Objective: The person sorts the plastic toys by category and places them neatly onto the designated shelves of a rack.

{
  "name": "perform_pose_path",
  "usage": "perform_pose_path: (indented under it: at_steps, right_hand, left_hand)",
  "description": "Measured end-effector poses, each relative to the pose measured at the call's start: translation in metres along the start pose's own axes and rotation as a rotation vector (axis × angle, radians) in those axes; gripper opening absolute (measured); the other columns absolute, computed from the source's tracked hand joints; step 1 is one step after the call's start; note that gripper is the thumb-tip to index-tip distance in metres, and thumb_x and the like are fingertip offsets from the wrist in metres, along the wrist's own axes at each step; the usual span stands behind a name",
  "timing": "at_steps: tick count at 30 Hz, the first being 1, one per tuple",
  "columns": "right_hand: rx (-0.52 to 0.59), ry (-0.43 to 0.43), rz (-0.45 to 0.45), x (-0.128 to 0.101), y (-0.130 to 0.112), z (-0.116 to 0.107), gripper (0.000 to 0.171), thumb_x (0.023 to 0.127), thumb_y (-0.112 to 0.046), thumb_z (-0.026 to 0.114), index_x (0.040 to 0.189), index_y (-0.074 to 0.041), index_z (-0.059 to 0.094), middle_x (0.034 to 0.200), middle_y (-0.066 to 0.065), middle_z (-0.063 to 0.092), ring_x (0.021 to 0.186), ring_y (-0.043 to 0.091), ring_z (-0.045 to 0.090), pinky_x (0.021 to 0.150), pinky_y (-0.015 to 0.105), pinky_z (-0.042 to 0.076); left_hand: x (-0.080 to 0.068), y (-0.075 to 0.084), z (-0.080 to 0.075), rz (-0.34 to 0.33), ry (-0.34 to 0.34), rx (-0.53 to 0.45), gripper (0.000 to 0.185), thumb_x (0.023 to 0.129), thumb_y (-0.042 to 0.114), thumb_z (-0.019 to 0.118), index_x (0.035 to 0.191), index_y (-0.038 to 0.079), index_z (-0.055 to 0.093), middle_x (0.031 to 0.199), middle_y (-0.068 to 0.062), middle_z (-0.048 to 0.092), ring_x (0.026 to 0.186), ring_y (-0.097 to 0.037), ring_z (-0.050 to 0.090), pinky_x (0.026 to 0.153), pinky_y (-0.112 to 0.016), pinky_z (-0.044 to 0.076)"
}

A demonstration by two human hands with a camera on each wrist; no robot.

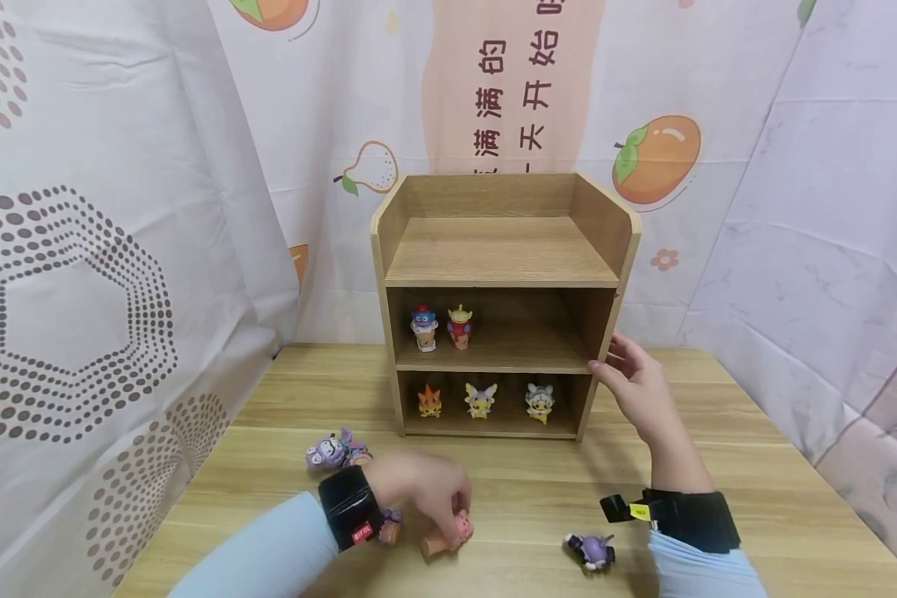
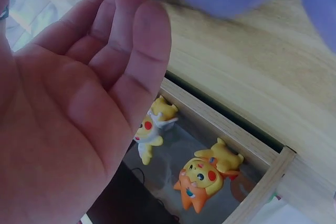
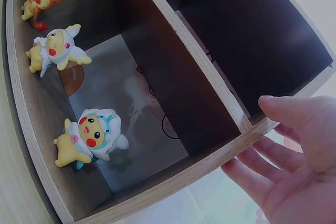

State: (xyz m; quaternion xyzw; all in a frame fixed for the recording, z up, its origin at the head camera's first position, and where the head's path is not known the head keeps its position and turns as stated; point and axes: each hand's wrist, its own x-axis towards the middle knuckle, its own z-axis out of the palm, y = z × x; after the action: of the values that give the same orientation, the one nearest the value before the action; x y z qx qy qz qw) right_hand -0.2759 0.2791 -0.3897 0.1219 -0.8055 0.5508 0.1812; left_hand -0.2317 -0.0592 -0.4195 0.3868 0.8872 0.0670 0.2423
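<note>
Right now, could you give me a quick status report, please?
Left hand grips pink figurine on table. Right hand open, touching shelf unit. Nothing in the way.

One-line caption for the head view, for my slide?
Left hand grips a pink figurine on the table; right hand touches the wooden shelf holding five figurines.
</note>
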Motion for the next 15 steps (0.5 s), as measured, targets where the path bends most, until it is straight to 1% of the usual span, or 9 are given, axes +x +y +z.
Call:
perform_pose_path:
  at_steps: [4, 7, 10, 15]
  right_hand:
    - [0.015, 0.002, -0.003, -0.0005, 0.0007, 0.0002, 0.069, 0.100, -0.018, 0.068, 0.157, -0.001, 0.034, 0.147, 0.025, 0.047, 0.135, 0.044, 0.045, 0.087, 0.009, 0.046]
    - [0.018, 0.005, -0.008, -0.0006, 0.0008, 0.0007, 0.067, 0.100, -0.017, 0.068, 0.157, -0.001, 0.035, 0.146, 0.025, 0.048, 0.135, 0.044, 0.046, 0.087, 0.009, 0.047]
    - [0.017, 0.008, -0.010, -0.0006, 0.0005, 0.0012, 0.066, 0.100, -0.017, 0.068, 0.156, -0.002, 0.037, 0.146, 0.024, 0.049, 0.134, 0.044, 0.046, 0.087, 0.010, 0.047]
    - [0.017, 0.010, -0.013, -0.0004, 0.0003, 0.0015, 0.065, 0.100, -0.016, 0.068, 0.156, -0.002, 0.038, 0.145, 0.024, 0.049, 0.133, 0.044, 0.047, 0.087, 0.010, 0.047]
  left_hand:
    - [0.0013, 0.0010, 0.0026, 0.007, -0.015, 0.019, 0.022, 0.072, 0.027, 0.090, 0.077, 0.021, 0.069, 0.072, 0.014, 0.059, 0.066, -0.002, 0.053, 0.058, -0.018, 0.045]
    - [0.0016, 0.0013, 0.0040, 0.007, -0.018, 0.024, 0.025, 0.071, 0.024, 0.089, 0.070, 0.022, 0.064, 0.067, 0.014, 0.059, 0.061, -0.002, 0.050, 0.054, -0.019, 0.043]
    - [0.0016, 0.0019, 0.0046, -0.001, -0.010, 0.030, 0.026, 0.071, 0.023, 0.089, 0.069, 0.022, 0.063, 0.066, 0.014, 0.057, 0.060, -0.002, 0.050, 0.053, -0.019, 0.042]
    - [0.0015, 0.0028, 0.0040, -0.019, -0.006, 0.029, 0.026, 0.070, 0.023, 0.091, 0.072, 0.022, 0.064, 0.069, 0.013, 0.059, 0.062, -0.003, 0.054, 0.056, -0.020, 0.045]
